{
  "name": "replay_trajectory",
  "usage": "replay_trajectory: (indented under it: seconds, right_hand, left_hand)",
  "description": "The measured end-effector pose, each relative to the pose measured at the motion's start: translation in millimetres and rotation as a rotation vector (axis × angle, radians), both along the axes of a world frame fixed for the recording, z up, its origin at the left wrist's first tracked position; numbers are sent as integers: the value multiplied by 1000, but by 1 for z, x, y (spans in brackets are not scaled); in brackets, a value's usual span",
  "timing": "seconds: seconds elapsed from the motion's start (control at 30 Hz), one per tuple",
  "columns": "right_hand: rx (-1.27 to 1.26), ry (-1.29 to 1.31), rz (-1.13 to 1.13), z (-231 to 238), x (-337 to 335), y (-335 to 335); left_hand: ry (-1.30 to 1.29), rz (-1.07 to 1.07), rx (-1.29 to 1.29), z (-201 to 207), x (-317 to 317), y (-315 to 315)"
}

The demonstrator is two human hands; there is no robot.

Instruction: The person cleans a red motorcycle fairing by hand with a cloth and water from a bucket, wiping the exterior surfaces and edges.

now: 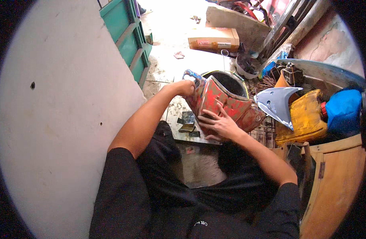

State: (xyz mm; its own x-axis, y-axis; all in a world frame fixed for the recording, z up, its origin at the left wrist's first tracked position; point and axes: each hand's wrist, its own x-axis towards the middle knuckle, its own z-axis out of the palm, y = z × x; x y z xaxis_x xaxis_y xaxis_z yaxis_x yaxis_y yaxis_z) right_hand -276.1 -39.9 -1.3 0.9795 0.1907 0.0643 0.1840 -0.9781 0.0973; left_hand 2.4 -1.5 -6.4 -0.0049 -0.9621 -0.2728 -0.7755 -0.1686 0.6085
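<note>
A motorcycle body panel [225, 101], its red paint patchy and worn through to brown, is tilted in front of me over the white tiles. My left hand [185, 87] is closed on its upper left end, beside a blue-streaked edge. Across the panel's lower face my right hand [221, 122] lies with its fingers spread; whether anything is under the palm is hidden. Several small dark pieces, like cut sandpaper [187, 126], lie on the tiles just below the panel. Behind it stands a black bucket [227, 83], partly covered by the panel.
To the right are a grey-white fairing piece [274, 101], a yellow jerrycan [306, 115], a blue bag [344, 109] and a wooden cabinet [338, 171]. A cardboard box [213, 39] sits farther off. A white wall [63, 99] and green door [125, 34] bound the left.
</note>
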Motion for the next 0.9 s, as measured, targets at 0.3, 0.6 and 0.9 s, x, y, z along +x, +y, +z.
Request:
replay_trajectory:
  seconds: [0.3, 0.6, 0.9]
  right_hand:
    - [-315, 7, -4, -3, -3, -11]
    - [-61, -20, -244, 28, 6, -8]
    - [30, -156, -461, 27, 10, -26]
  left_hand:
    - [-40, 18, -30, -1, 1, -2]
    - [-77, 7, 101, 10, 1, 2]
    - [-73, 27, -14, 3, 1, 7]
